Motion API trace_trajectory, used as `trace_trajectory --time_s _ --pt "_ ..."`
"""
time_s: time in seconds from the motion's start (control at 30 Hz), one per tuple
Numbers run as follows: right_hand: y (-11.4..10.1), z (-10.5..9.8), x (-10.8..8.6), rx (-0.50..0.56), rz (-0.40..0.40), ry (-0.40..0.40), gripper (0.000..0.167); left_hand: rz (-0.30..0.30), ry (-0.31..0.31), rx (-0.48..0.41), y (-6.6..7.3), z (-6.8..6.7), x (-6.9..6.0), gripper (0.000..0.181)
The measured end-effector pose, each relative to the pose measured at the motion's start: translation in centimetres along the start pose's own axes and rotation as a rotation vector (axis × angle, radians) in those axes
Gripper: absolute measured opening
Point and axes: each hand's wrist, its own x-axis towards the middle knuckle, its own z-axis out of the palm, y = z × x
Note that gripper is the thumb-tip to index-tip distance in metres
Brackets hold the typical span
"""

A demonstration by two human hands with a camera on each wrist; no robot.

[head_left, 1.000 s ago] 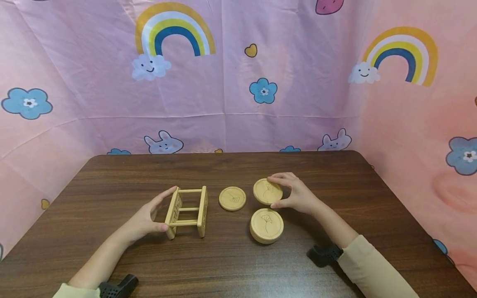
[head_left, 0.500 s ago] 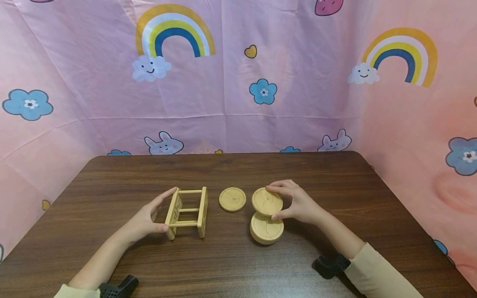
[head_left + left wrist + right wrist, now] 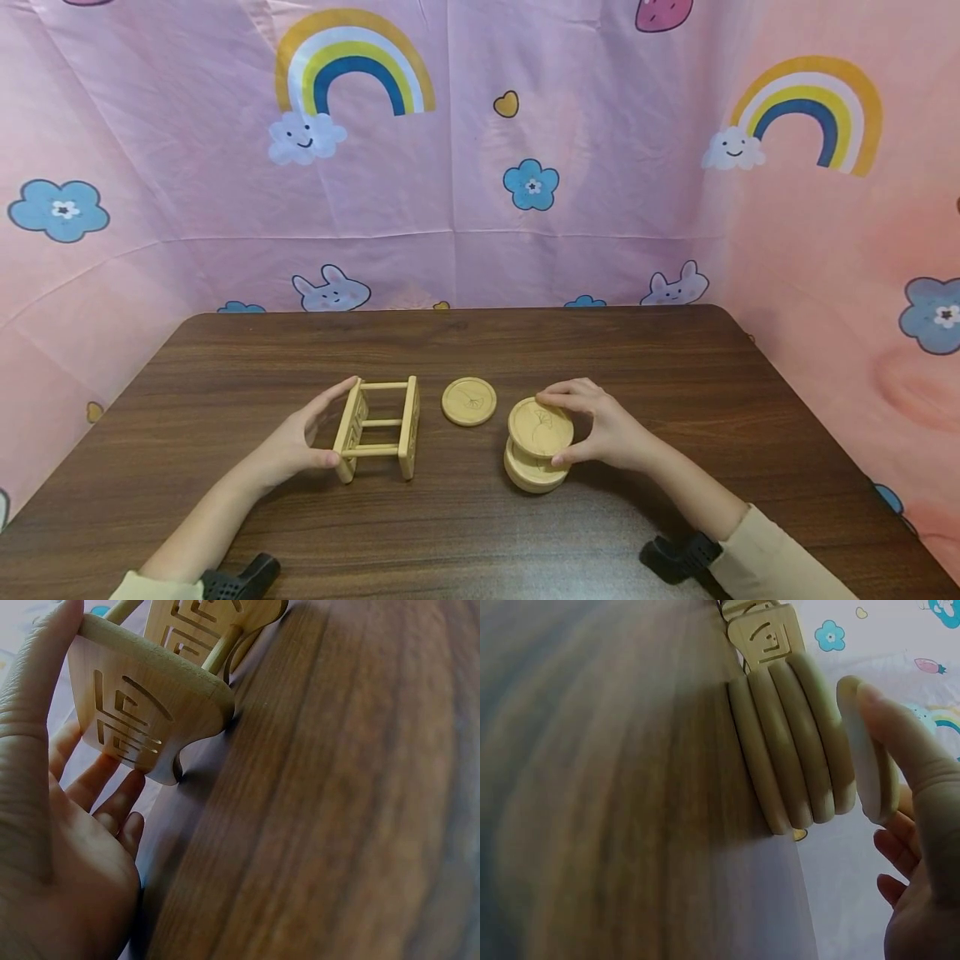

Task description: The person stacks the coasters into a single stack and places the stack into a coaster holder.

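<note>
My left hand (image 3: 288, 446) grips the left side panel of a small wooden coaster rack (image 3: 407, 429), thumb at the near end and fingers at the far end. The left wrist view shows the panel's cut-out pattern (image 3: 127, 712). In my right hand (image 3: 611, 425) a round wooden coaster (image 3: 540, 427) with an engraved leaf is pinched by its rim between thumb and fingers. It is just above a stack of several coasters (image 3: 531, 479), partly covering it from the head view. A narrow gap separates the held coaster (image 3: 889, 784) from the stack (image 3: 791, 750) in the right wrist view.
A single coaster (image 3: 468, 402) lies flat on the dark wood table (image 3: 420, 542) between the rack and the stack. A printed cloth (image 3: 480, 250) hangs behind the table. Black wrist cameras (image 3: 678, 557) are on both wrists.
My right hand has brought the pinched coaster toward me, from behind the stack to over it. The left hand and the rack have stayed in place.
</note>
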Motion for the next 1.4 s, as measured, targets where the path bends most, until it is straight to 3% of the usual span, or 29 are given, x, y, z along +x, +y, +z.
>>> trace_trajectory --time_s 0.53,1.03,1.4 --pt "-0.5 0.5 -1.0 -0.007 -0.068 -0.012 0.076 0.008 -0.005 0.012 0.0 0.1 0.0 0.095" --pt "-0.6 1.1 -1.4 0.014 -0.058 -0.037 0.076 -0.008 -0.014 0.006 0.1 0.0 0.0 0.092" --pt "-0.8 1.0 -1.4 0.019 0.001 -0.071 0.078 0.015 -0.014 -0.023 -0.2 0.0 -0.1 0.091"
